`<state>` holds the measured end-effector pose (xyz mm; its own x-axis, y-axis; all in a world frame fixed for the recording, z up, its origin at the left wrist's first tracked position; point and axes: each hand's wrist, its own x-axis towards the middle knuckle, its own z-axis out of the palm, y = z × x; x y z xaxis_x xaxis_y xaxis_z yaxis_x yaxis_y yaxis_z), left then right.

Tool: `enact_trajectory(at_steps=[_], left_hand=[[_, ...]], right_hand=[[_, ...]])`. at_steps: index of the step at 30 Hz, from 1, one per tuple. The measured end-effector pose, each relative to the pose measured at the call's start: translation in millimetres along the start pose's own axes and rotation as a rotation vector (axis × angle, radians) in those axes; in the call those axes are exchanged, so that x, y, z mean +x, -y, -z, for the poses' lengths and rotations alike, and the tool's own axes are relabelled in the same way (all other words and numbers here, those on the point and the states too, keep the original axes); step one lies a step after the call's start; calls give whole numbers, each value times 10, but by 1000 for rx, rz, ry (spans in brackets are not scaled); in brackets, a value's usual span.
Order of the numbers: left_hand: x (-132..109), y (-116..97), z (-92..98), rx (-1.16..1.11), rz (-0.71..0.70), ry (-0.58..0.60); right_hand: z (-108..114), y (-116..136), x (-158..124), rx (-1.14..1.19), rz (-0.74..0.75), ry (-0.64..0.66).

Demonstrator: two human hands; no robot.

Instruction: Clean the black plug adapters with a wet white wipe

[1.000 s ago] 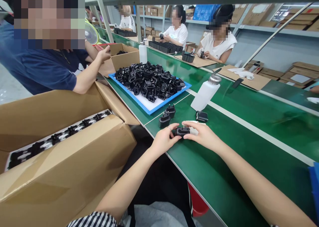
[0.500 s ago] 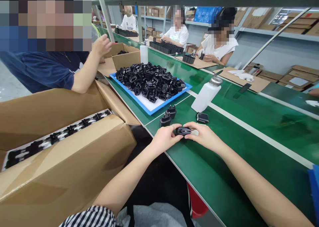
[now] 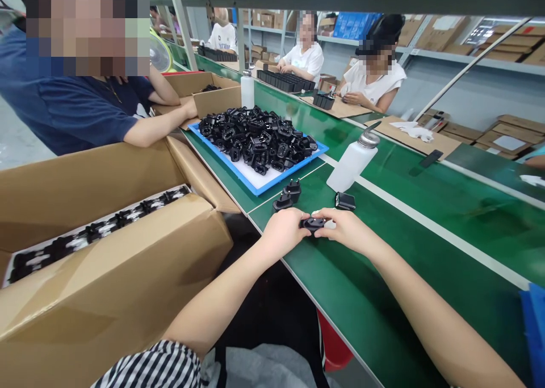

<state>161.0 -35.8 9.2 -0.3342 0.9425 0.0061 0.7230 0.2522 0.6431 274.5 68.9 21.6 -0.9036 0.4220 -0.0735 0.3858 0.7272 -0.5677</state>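
Between my two hands is a black plug adapter [image 3: 314, 224], its flat oval face turned up toward me. My left hand [image 3: 284, 229] pinches its left end, and my right hand [image 3: 346, 229] grips the right end. A small white piece [image 3: 330, 224], perhaps cloth, shows by my right fingers. Just beyond my left hand stand two black plug adapters [image 3: 292, 190], pins upward. A black block-shaped adapter part [image 3: 344, 201] lies on the green bench past my right hand. Behind it is a white pump bottle [image 3: 352, 163] with a metal top.
A blue-rimmed tray [image 3: 257, 191] carries a heap of black plug parts [image 3: 259, 138]. An open cardboard box [image 3: 128, 274] with rows of black parts stands at left. A co-worker's arm [image 3: 164, 124] rests beyond it. Blue material [image 3: 534, 325] lies at the right edge.
The plug adapter has tilted slightly in my hands, and my left fingers have closed further over its left end. The co-worker's raised hand at left has come down.
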Motion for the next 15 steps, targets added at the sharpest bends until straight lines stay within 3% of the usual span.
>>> enact_trajectory(at_steps=[4, 9, 15], left_hand=[[126, -198, 164, 265, 41, 144], [200, -346, 238, 355, 86, 331], [134, -411, 213, 374, 136, 307]], right_hand=[[62, 78, 36, -173, -39, 58], [116, 141, 72, -304, -65, 206], [135, 173, 111, -310, -65, 248]])
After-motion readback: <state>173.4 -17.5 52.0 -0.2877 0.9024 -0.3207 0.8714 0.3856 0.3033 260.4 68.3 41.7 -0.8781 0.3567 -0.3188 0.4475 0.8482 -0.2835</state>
